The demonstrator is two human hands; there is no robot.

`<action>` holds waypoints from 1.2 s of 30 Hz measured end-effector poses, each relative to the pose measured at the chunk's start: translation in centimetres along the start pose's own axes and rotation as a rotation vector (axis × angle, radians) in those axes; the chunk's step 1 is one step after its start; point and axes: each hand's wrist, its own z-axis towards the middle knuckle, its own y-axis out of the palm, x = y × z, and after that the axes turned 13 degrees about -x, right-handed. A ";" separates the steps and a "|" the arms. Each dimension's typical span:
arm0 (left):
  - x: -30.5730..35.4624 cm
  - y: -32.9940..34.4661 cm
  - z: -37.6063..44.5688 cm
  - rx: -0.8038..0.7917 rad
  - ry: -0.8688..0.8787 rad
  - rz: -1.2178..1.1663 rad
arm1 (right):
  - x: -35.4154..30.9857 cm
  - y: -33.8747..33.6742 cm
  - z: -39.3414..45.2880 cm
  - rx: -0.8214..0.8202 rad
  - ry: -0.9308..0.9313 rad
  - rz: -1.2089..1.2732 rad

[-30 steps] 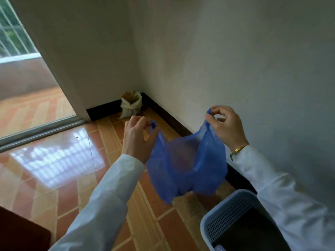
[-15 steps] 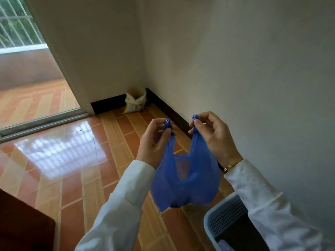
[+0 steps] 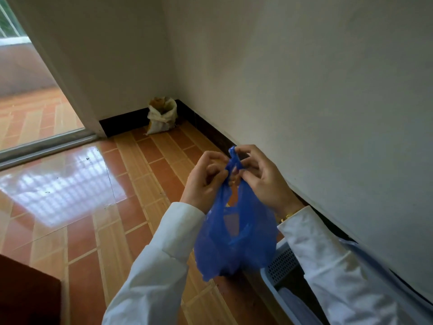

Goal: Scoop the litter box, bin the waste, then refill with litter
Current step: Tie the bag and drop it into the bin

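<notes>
Blue plastic bag (image 3: pixel 234 245) hanging mid-air at frame centre, handles bunched at 12 o'clock of bag. Left hand (image 3: pixel 203 181) and right hand (image 3: pixel 262 177) curled, pinching handles together. Litter box (image 3: pixel 281 261) at 4 o'clock, by wall. Sack (image 3: pixel 162 114) in corner at 11 o'clock.

- The blue plastic bag (image 3: pixel 234 240) hangs in the air, its two handles gathered together at the top.
- The left hand (image 3: pixel 203 181) pinches the handles from one side of the bag; the right hand (image 3: pixel 262 179) pinches them from the other.
- A pale perforated basket (image 3: pixel 281 261) sits just below the bag, against the wall.
- Beyond the bag, a whitish sack (image 3: pixel 161 116) stands open in the corner.
</notes>
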 end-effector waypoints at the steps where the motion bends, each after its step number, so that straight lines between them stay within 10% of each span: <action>1: -0.1 0.1 0.0 -0.022 -0.012 -0.084 | 0.1 0.1 -0.1 -0.003 -0.016 -0.024; 17: 0.1 0.8 -0.5 0.061 -0.143 -0.191 | 1.2 0.8 -0.9 0.031 -0.021 -0.273; 30: -1.0 0.6 -1.3 0.014 0.014 0.659 | 3.0 1.5 -0.3 0.098 0.387 0.037; 36: -1.0 0.7 -1.0 -0.099 -0.208 0.637 | 2.7 1.2 -0.7 0.071 0.279 0.035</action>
